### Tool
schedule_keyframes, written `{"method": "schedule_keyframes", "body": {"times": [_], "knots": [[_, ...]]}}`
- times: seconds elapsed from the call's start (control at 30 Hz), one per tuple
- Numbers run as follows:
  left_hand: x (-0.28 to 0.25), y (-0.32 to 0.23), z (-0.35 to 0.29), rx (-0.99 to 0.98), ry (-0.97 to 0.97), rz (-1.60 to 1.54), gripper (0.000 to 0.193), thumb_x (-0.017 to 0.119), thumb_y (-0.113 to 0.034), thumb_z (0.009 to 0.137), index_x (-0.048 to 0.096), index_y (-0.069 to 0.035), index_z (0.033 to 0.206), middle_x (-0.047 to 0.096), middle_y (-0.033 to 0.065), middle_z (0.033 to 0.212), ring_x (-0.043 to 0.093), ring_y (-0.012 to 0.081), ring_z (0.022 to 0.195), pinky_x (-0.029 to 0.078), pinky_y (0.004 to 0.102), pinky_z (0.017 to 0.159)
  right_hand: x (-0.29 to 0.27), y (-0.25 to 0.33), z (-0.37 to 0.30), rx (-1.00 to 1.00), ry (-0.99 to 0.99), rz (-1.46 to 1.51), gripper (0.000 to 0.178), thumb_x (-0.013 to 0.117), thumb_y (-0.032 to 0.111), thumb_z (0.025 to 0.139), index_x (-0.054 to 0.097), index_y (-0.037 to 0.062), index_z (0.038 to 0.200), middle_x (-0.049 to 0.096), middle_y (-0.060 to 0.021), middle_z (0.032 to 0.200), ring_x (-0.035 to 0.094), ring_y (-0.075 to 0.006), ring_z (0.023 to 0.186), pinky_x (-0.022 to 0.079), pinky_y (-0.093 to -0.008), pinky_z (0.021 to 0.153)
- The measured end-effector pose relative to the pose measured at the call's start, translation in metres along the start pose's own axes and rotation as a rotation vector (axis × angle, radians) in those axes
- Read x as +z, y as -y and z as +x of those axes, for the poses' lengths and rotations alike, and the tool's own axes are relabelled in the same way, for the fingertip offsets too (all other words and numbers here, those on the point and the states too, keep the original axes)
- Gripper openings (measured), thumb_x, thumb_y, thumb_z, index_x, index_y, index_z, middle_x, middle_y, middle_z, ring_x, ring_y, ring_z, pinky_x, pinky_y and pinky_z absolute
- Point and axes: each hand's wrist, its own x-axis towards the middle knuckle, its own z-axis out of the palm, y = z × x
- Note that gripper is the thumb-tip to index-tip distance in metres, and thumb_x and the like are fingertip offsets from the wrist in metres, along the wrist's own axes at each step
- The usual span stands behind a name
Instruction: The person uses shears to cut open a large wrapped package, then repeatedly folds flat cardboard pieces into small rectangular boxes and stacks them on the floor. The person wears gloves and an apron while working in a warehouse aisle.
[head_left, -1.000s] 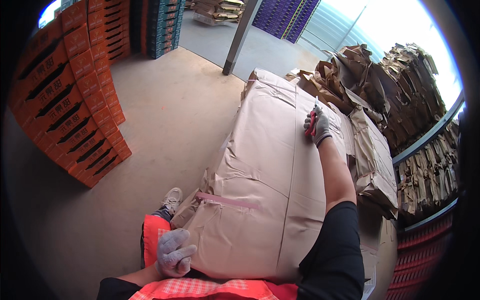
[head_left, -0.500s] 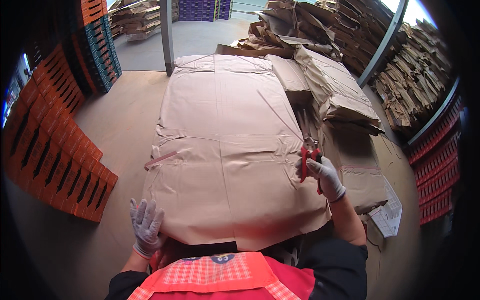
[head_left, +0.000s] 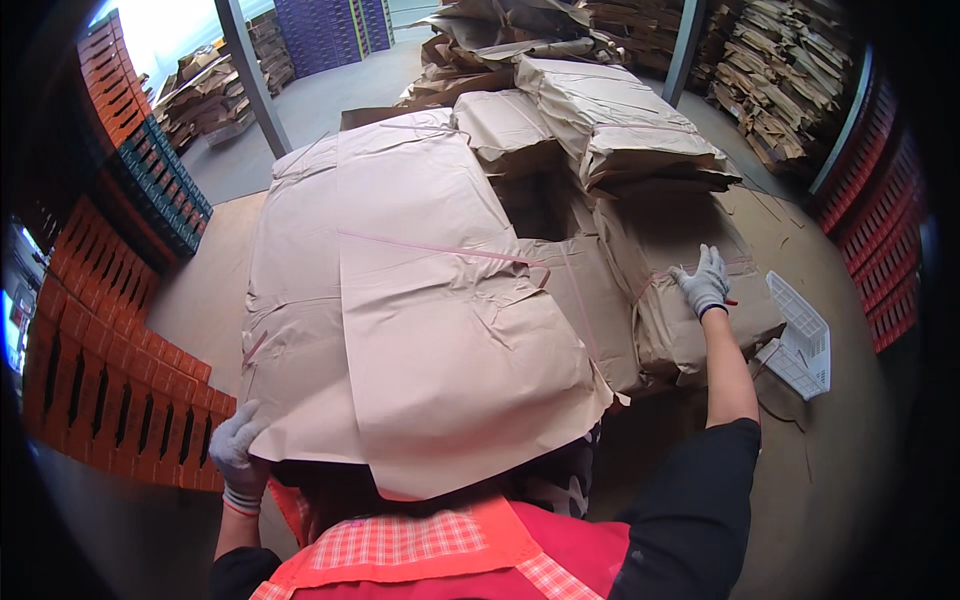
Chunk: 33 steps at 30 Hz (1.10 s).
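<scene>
A large brown paper sheet (head_left: 430,330) covers a big wrapped stack in front of me, with a pink strap (head_left: 440,248) across it. My left hand (head_left: 237,452), in a grey glove, grips the sheet's lower left edge. My right hand (head_left: 705,283), also gloved, lies with spread fingers on a smaller paper-wrapped bundle (head_left: 690,345) to the right. A sliver of a red tool (head_left: 731,301) shows under its palm. My orange vest fills the bottom of the view.
Orange crates (head_left: 100,390) and dark crates (head_left: 160,180) are stacked on the left. More wrapped bundles (head_left: 610,120) and heaps of flattened cardboard (head_left: 780,60) lie behind. A white plastic basket (head_left: 805,335) sits on the floor at right. A steel post (head_left: 245,70) stands far left.
My view has swung left and the sheet now hangs nearer my chest. My right hand moved with the red tool from the stack's edge onto the smaller bundle. My left hand took the sheet's edge.
</scene>
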Motion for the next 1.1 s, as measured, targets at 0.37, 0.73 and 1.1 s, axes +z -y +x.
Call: {"method": "schedule_keyframes", "body": {"times": [0.37, 0.73, 1.1], "knots": [[0.066, 0.274, -0.118, -1.594, -0.230, -0.014, 0.042, 0.062, -0.033, 0.088, 0.068, 0.005, 0.105, 0.069, 0.0162, 0.107, 0.066, 0.0289, 0.093, 0.054, 0.0403, 0.075, -0.103, 0.204, -0.182, -1.199, 0.420, 0.593, 0.095, 0.079, 0.055, 0.062, 0.044, 0.0141, 0.141, 0.032, -0.0154, 0.151, 0.026, -0.0368, 0.141, 0.015, -0.0550, 0.114], [0.243, 0.149, -0.156, -1.114, 1.291, 0.169, 0.027, 0.055, -0.026, 0.087, 0.074, -0.013, 0.102, 0.070, 0.0127, 0.108, 0.069, 0.0284, 0.099, 0.055, 0.0398, 0.079, -0.097, 0.236, -0.205, -1.136, -0.033, 0.631, 0.035, 0.079, 0.013, 0.061, 0.067, 0.0121, 0.094, 0.065, -0.0023, 0.097, 0.061, -0.0239, 0.089, 0.047, -0.0392, 0.082], [0.168, 0.256, -0.136, -0.898, 0.500, 0.118, 0.034, 0.053, -0.033, 0.089, 0.073, -0.006, 0.097, 0.069, 0.0184, 0.102, 0.066, 0.0331, 0.097, 0.051, 0.0417, 0.085, -0.038, 0.033, -0.058, 0.561, -0.246, 0.524, 0.035, 0.061, 0.032, 0.091, 0.070, -0.0012, 0.087, 0.069, -0.0112, 0.081, 0.059, -0.0236, 0.068, 0.046, -0.0373, 0.066]]}}
